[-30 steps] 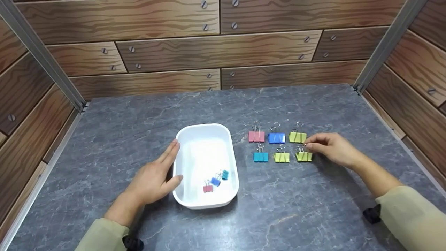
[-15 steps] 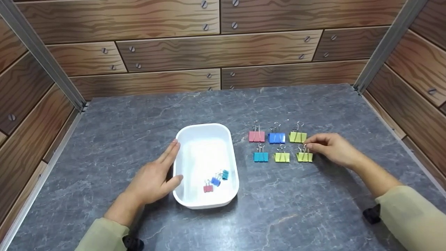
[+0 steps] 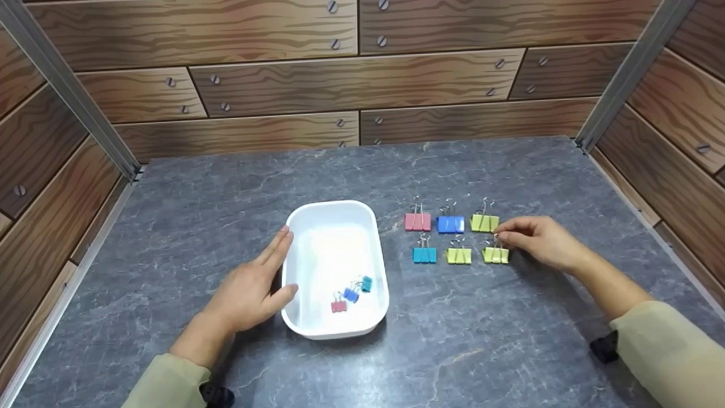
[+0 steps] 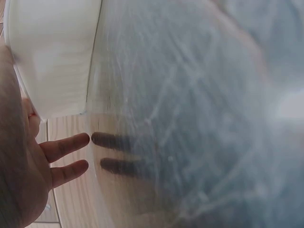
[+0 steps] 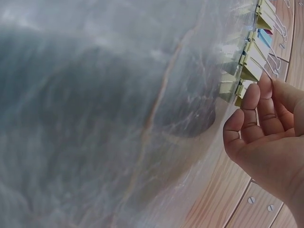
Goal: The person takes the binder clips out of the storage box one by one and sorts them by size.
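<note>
My left hand rests against the left side of a white plastic tub, its fingers straight along the rim. In the left wrist view, two fingers of that hand extend beside the tub's wall. Inside the tub lie three small binder clips: red, blue and teal. My right hand pinches a wire handle of the front-right yellow-green binder clip, which stands on the table; in the right wrist view, thumb and index meet at the wire.
Beside that clip stand a yellow-green clip and a teal clip. Behind them are red, blue and yellow-green clips. Wood-patterned walls enclose the grey marbled table.
The clip at my right fingertips has turned slightly, from a small tilt to squarer with its row. Both hands and the tub stay in place.
</note>
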Motion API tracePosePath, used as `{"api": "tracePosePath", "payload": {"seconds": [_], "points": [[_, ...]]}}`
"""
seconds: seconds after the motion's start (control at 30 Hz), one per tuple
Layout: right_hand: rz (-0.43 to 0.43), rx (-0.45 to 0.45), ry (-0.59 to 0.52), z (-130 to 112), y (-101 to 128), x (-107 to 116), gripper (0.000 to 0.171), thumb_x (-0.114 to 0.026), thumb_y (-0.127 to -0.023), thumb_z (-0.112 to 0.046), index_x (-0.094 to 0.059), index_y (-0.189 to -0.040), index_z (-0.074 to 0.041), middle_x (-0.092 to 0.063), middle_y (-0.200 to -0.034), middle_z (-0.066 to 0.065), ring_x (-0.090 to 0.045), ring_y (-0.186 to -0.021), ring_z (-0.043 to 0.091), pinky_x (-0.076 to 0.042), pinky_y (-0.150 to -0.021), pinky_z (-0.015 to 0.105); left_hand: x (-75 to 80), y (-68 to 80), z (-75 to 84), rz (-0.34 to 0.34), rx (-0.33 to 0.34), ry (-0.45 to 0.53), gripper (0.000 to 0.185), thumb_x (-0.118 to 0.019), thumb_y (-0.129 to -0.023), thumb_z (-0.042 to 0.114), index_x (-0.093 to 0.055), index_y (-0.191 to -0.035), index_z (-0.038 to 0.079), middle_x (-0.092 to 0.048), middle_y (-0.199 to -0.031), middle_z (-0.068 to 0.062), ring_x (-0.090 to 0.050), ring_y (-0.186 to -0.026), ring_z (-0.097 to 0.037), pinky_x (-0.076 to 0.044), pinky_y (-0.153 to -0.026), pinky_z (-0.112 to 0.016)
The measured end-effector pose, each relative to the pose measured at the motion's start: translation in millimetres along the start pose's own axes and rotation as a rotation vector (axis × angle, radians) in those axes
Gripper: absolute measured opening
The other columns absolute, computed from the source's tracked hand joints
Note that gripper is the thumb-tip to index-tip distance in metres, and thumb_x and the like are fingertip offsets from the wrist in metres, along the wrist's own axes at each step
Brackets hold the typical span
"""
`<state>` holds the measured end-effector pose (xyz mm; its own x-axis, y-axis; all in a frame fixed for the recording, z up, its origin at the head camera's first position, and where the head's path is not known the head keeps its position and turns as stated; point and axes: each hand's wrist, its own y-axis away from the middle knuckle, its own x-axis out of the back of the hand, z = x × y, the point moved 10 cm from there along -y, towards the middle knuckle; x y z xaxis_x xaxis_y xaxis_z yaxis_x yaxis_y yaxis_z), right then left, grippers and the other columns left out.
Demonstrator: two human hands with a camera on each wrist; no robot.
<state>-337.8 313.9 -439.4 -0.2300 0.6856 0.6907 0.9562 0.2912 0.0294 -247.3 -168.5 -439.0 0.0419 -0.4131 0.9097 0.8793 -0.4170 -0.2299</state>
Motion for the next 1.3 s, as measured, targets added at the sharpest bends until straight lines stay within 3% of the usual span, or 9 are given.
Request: {"api": "tracePosePath", "payload": {"seconds": [0.27, 0.43, 0.6, 0.73, 1.0, 1.3], "points": [[0.001, -0.020, 0.000, 0, 0, 6, 0.036, -0.066, -0.107, -0.024, -0.072, -0.130, 0.003, -0.077, -0.114, 0.016, -0.071, -0.098, 0.015, -0.052, -0.084, 0.021, 0.4, 0.8, -0.8, 0.001, -0.003, -0.003, 0.089, -0.060, -0.099, 0.045, -0.019, -0.171, 0.011, -0.018, -0.176, -0.001, -0.070, -0.111, -0.042, -0.056, -0.089, -0.060], [0.067, -0.009, -0.007, -6, 2, 19, 0.036, -0.067, -0.106, -0.024, -0.072, -0.129, 0.003, -0.075, -0.119, 0.018, -0.069, -0.098, 0.011, -0.054, -0.081, 0.022, 0.4, 0.8, -1.5, -0.006, 0.010, 0.001, 0.090, -0.060, -0.099, 0.046, -0.018, -0.171, 0.013, -0.017, -0.176, -0.001, -0.069, -0.114, -0.042, -0.056, -0.089, -0.060], [0.177, 0.058, -0.032, -30, 5, 32, 0.030, -0.069, -0.105, -0.022, -0.074, -0.123, 0.001, -0.076, -0.110, 0.016, -0.068, -0.091, 0.005, -0.054, -0.075, 0.021, 0.0, 0.6, -1.3, -0.013, 0.020, 0.001, 0.090, -0.060, -0.099, 0.046, -0.017, -0.172, 0.014, -0.017, -0.176, -0.001, -0.069, -0.113, -0.042, -0.056, -0.090, -0.060], [0.209, 0.133, -0.091, -65, 7, 30, 0.026, -0.070, -0.104, -0.020, -0.075, -0.122, -0.001, -0.076, -0.108, 0.014, -0.070, -0.091, 0.010, -0.056, -0.076, 0.021, -0.4, 0.2, -1.0, -0.019, 0.024, 0.007, 0.090, -0.060, -0.099, 0.046, -0.017, -0.172, 0.014, -0.016, -0.176, 0.000, -0.069, -0.114, -0.041, -0.056, -0.091, -0.059], [0.075, 0.249, -0.197, -143, -4, -17, 0.023, -0.074, -0.101, -0.019, -0.076, -0.120, -0.007, -0.076, -0.110, 0.012, -0.071, -0.092, 0.019, -0.059, -0.081, 0.027, -0.8, -0.2, -1.0, -0.030, 0.031, 0.015, 0.090, -0.059, -0.099, 0.046, -0.016, -0.172, 0.014, -0.016, -0.177, 0.001, -0.069, -0.117, -0.040, -0.055, -0.093, -0.058], [-0.117, 0.404, -0.288, -222, -22, -111, 0.021, -0.076, -0.097, -0.012, -0.078, -0.118, -0.006, -0.077, -0.109, 0.010, -0.071, -0.098, 0.024, -0.060, -0.087, 0.035, -1.7, -0.3, -1.9, -0.039, 0.047, 0.018, 0.091, -0.059, -0.099, 0.048, -0.016, -0.172, 0.015, -0.015, -0.177, 0.002, -0.064, -0.126, -0.041, -0.053, -0.099, -0.059]]}}
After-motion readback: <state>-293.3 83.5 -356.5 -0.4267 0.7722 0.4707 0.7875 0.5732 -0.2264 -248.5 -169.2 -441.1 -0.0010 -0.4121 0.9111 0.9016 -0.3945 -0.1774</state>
